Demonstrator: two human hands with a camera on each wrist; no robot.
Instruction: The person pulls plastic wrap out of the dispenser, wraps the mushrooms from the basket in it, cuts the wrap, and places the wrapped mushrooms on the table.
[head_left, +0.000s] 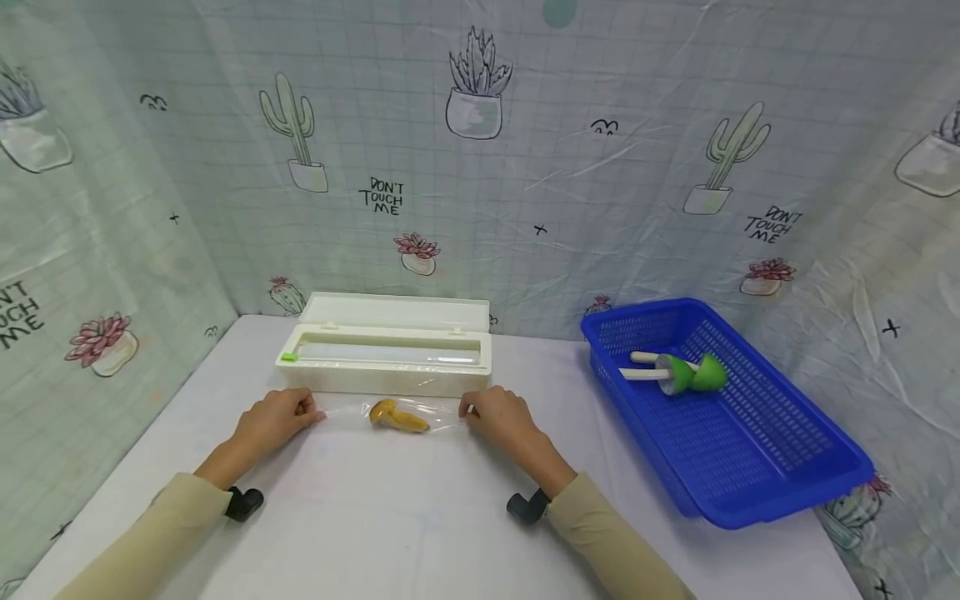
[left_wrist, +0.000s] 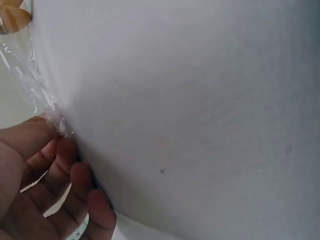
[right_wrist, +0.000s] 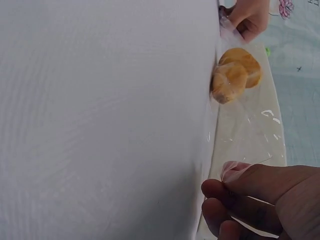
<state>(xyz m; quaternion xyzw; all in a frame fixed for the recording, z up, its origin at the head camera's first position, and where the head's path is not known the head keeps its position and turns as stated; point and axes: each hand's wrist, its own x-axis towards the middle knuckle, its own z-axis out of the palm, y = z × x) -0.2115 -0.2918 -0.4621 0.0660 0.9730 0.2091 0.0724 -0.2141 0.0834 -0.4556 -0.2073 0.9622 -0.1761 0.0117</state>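
Beige sleeves (head_left: 611, 537) reach in from either side, with a black fitting (head_left: 243, 504) at each cuff. Beyond the sleeves, the left hand (head_left: 272, 425) and the right hand (head_left: 501, 418) each pinch one end of a clear film (head_left: 442, 412) between thumb and fingertips, low over the white bench (head_left: 405, 517).

Black lettering on the patterned cloth (head_left: 540, 183) beyond both hands reads "DON'T TOUCH ME"; the same words show farther right, past the right hand, and partly cut off at the far left.

Midway between the hands sits a mushroom-shaped piece (head_left: 401, 418) in the film, ochre yellow with brownish shading, its rounded cap toward the left hand and its tapering stem toward the right.

Just beyond the hands stands a cream box (head_left: 393, 381), lid (head_left: 393, 312) raised, holding a whitish roll (head_left: 386, 354), with a green tab (head_left: 288, 357) on the left-hand side. Well right of the right hand, a blue basket (head_left: 780, 500) holds two green-headed pieces (head_left: 678, 375) with pale sticks.
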